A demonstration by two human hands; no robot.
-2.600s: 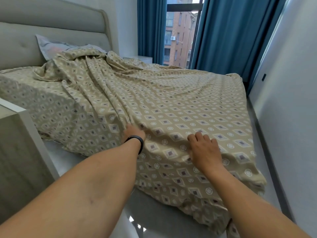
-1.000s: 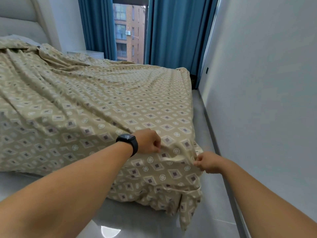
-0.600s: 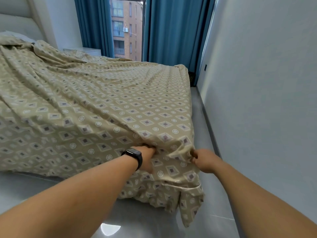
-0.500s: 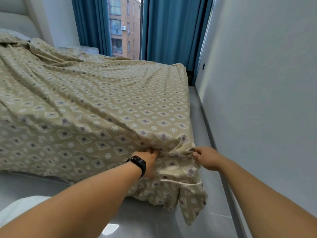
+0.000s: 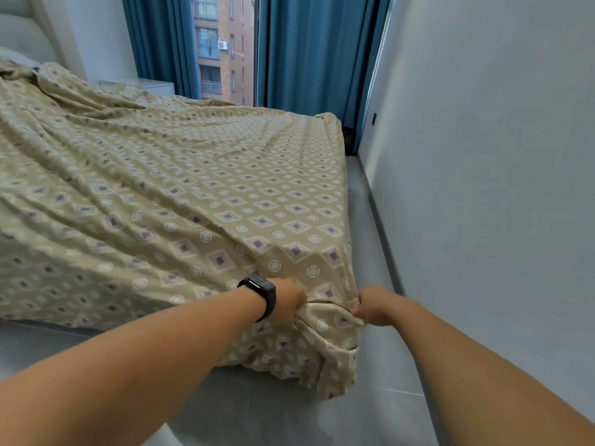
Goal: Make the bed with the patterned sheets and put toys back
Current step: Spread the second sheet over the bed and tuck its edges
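Observation:
A beige patterned sheet point(image 5: 199, 194) with diamond and circle motifs covers the bed, smooth near the foot and rumpled toward the headboard at the far left. Its near right corner hangs over the bed's edge toward the floor. My left hand point(image 5: 287, 304), with a black watch on the wrist, grips a bunch of the sheet at that corner. My right hand point(image 5: 375, 305) pinches the same corner's edge a little to the right. No toys are in view.
A grey wall point(image 5: 483, 188) runs close along the right, leaving a narrow strip of grey floor point(image 5: 370, 246) beside the bed. Blue curtains point(image 5: 309, 53) frame a window at the back. A white nightstand point(image 5: 151, 85) stands by the padded headboard point(image 5: 19, 33).
I have shifted from the bed's side to its near right corner. Both hands went from resting flat on the sheet to gripping the corner and have drawn it lower over the edge.

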